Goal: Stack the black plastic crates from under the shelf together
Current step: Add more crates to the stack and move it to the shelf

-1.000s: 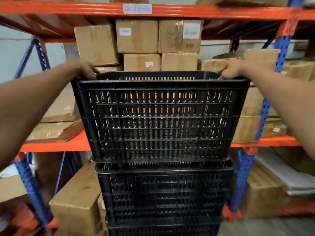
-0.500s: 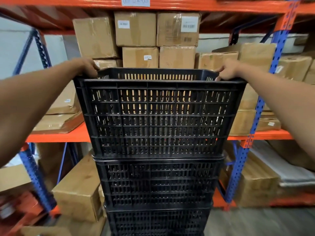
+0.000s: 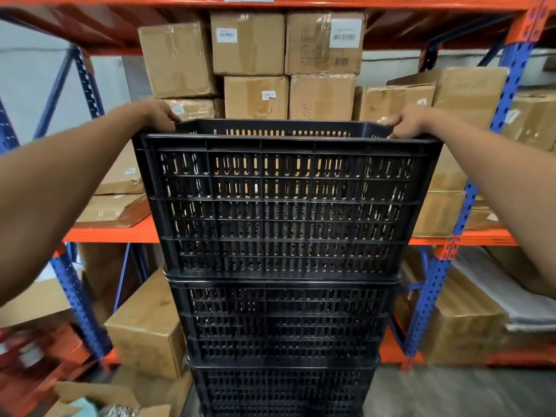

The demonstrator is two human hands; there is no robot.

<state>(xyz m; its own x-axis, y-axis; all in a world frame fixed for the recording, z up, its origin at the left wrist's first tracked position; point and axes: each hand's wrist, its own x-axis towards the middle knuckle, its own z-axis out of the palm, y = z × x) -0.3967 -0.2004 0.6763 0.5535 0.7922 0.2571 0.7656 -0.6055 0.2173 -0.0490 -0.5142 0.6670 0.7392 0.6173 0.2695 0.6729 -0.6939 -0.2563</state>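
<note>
Crates: three black, stacked; top crate [image 3: 282, 206] on second crate [image 3: 282, 320], third crate [image 3: 282, 389] lowest.
Left hand [image 3: 158, 115]: clamped on top crate's left rim.
Right hand [image 3: 407, 120]: clamped on its right rim.

Between my hands, the tall stack of black slotted plastic crates [image 3: 282, 212] blocked the way forward; brown cardboard boxes [image 3: 249, 43] crowded beyond my knuckles, leaving gaps only outside each wrist.

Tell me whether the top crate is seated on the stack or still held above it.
Seated, it seems: the top crate meets the crate below with no visible gap. The left hand and right hand grip its rim.
</note>
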